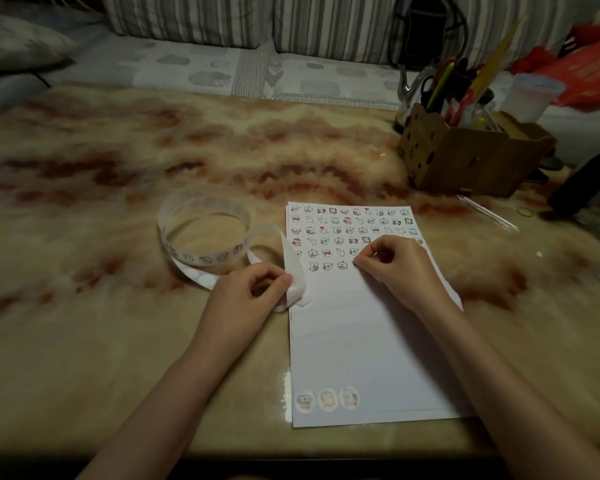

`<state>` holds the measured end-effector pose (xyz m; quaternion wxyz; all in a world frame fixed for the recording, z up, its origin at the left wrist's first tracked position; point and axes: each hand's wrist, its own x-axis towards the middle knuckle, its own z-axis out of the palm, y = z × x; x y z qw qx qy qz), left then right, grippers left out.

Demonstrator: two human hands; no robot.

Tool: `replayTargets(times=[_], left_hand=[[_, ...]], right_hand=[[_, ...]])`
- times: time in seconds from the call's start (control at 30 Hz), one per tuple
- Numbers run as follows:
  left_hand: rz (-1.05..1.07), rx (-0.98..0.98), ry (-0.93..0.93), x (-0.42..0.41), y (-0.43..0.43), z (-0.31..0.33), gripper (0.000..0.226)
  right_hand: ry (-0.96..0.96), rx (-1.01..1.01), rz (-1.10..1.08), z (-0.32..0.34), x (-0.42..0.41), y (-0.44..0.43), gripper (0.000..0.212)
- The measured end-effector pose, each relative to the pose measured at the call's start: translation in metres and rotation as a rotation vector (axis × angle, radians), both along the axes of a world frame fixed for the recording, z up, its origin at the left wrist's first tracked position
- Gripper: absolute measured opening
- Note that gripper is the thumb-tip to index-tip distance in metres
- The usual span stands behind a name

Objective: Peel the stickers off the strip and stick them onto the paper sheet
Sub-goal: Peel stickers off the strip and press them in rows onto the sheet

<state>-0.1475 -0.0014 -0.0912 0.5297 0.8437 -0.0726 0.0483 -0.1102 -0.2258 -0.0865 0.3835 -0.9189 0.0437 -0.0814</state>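
Note:
A white paper sheet [361, 334] lies on the table in front of me, its upper part covered with rows of small cartoon stickers [347, 226]; three larger oval stickers [327, 399] sit at its lower left corner. A curled sticker strip [201, 233] loops on the table left of the sheet. My left hand [246, 292] pinches the strip's loose white end [297, 271] at the sheet's left edge. My right hand [399, 268] rests on the sheet, fingertips pressed on a sticker at the end of the lowest row; that sticker is mostly hidden.
A brown cardboard holder [465, 157] with pens and scissors stands at the back right. A clear pen [487, 213] and a rubber band [524, 211] lie near it. A dark object [582, 181] sits at the far right. A striped sofa [257, 19] lies beyond the table.

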Motion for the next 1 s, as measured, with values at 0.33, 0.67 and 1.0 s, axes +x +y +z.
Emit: replayTargets(times=[0.33, 0.67, 1.0], left_hand=[[0.0, 0.001, 0.001, -0.002, 0.0, 0.001, 0.014], [0.004, -0.025, -0.001, -0.002, -0.001, 0.003, 0.014], [0.105, -0.336, -0.011, 0.001, 0.002, 0.01, 0.01]], right_hand=[[0.004, 0.044, -0.022, 0.002, 0.002, -0.005, 0.021], [0.039, 0.039, -0.018, -0.001, 0.007, -0.008, 0.011], [-0.094, 0.404, 0.326, 0.025, -0.024, 0.046, 0.012]])
